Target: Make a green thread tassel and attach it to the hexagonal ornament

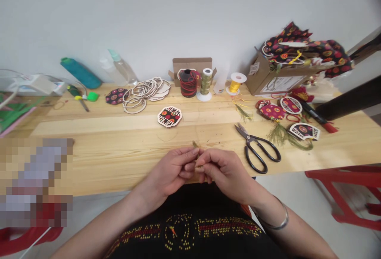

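Note:
Both hands meet at the front edge of the wooden table, pinching a small bundle of olive-green thread (195, 144). My left hand (178, 167) closes thumb and fingers on it, and a short tuft sticks up above the fingertips. Thumb against forefinger, my right hand (222, 167) grips the same thread lower down; most of it is hidden by the fingers. To the right of my right hand lie black-handled scissors (258, 148), blades slightly apart. Beyond the hands, a patterned fabric piece in a pale cut-out frame (170, 117) rests flat.
At the back stand a red-and-black cord spool (188, 84), a green thread cone (206, 82) and a yellow spool (235, 84). Pale frames (145, 92) are piled left of them. A cardboard box (257, 72) holding fabric stands right, near tasselled ornaments (272, 110). A red stool (342, 183) is below.

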`<state>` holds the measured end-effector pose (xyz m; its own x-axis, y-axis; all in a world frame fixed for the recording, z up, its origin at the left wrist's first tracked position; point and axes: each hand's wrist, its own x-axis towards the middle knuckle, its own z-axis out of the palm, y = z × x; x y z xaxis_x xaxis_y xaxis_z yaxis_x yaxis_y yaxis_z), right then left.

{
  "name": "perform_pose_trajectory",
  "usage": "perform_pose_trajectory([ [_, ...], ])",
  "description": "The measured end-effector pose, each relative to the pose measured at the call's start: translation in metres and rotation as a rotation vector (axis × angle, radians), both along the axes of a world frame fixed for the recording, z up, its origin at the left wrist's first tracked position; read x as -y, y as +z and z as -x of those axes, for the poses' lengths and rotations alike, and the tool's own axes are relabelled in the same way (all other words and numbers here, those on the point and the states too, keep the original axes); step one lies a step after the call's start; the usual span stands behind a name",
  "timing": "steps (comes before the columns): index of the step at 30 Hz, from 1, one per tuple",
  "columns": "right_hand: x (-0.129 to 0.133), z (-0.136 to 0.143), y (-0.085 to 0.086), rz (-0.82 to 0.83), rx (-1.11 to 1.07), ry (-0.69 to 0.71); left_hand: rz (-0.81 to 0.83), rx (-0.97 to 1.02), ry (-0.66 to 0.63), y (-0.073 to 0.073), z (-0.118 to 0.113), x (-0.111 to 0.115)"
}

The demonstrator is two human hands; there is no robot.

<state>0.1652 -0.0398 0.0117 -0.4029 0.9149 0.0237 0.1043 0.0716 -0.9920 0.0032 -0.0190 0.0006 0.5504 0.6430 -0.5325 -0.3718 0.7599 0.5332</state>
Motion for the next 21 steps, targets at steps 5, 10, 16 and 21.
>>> perform_pose_trajectory([
  [5,0.0063,-0.0003,-0.0053,-0.002,0.071,0.033,-0.036,-0.1,0.021,-0.0003,0.0034,-0.0022],
  [10,0.0084,-0.0014,-0.0021,0.073,0.115,0.107,-0.011,-0.131,0.08,0.0014,0.0039,-0.0047],
  [16,0.0099,-0.0007,-0.0026,0.205,0.121,0.176,-0.037,-0.142,0.15,0.0015,0.0034,-0.004],
  [21,0.0115,-0.0004,-0.0078,0.265,0.102,0.221,-0.08,-0.227,0.165,0.0019,0.002,-0.0032],
])
